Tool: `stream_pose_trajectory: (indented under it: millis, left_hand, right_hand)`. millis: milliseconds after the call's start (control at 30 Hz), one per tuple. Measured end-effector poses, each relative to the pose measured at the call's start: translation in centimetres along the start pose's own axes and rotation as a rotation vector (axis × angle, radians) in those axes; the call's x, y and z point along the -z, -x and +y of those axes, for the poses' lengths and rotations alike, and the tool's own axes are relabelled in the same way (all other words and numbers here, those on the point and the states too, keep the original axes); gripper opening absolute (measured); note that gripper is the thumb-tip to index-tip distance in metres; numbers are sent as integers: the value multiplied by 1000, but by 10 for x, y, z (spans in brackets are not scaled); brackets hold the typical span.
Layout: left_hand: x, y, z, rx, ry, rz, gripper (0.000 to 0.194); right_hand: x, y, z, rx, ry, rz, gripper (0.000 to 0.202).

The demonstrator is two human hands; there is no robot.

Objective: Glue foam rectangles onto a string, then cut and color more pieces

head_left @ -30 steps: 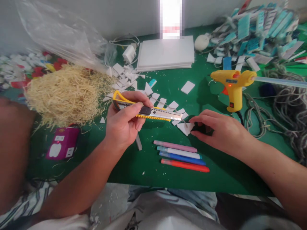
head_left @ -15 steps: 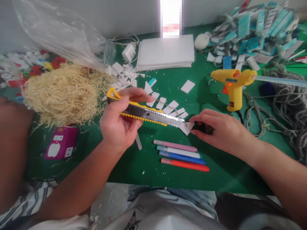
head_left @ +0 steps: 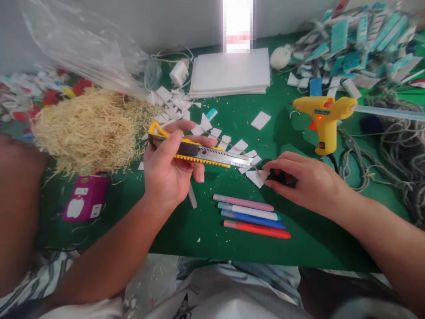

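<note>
My left hand (head_left: 171,166) grips a yellow utility knife (head_left: 189,149), its metal blade out and pointing right. The blade tip sits just above and left of a small white piece of foam board (head_left: 256,178), apart from it. My right hand (head_left: 295,175) pinches that piece at its right edge between thumb and fingertips. A thin grey string (head_left: 229,144) runs up and left from the piece, behind the knife. Along the string lie several small white cut pieces (head_left: 239,146).
Several marker pens (head_left: 252,215) lie in front of my hands. At right a yellow glue gun (head_left: 323,115) stands near tangled grey cord (head_left: 395,124). Wood straw (head_left: 86,130) and a purple box (head_left: 86,198) are at left. White boards (head_left: 229,73) lie at the back.
The knife has moved slightly up and left, so its blade tip has come away from the white foam piece. My right hand keeps its pinch in nearly the same place.
</note>
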State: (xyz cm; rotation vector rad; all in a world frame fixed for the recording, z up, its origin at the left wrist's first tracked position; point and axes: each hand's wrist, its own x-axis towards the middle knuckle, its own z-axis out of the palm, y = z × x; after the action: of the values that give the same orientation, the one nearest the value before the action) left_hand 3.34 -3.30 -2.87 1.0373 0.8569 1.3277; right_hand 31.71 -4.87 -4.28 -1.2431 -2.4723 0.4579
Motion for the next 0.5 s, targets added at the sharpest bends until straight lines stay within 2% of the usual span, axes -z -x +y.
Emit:
stream_pose_trajectory:
  millis: [267,367,500]
  left_hand:
    - [-9,2,3,-23,-36,60,18]
    - [-9,1,3,-42,-14,35,24]
    - [-10,2,4,-74,-34,-54,36]
  right_hand:
    - [1,0,1,-8,-4,-14,19]
    - [1,0,0,-12,0,-11,19]
    - [-1,1,1,-9,14,5,19]
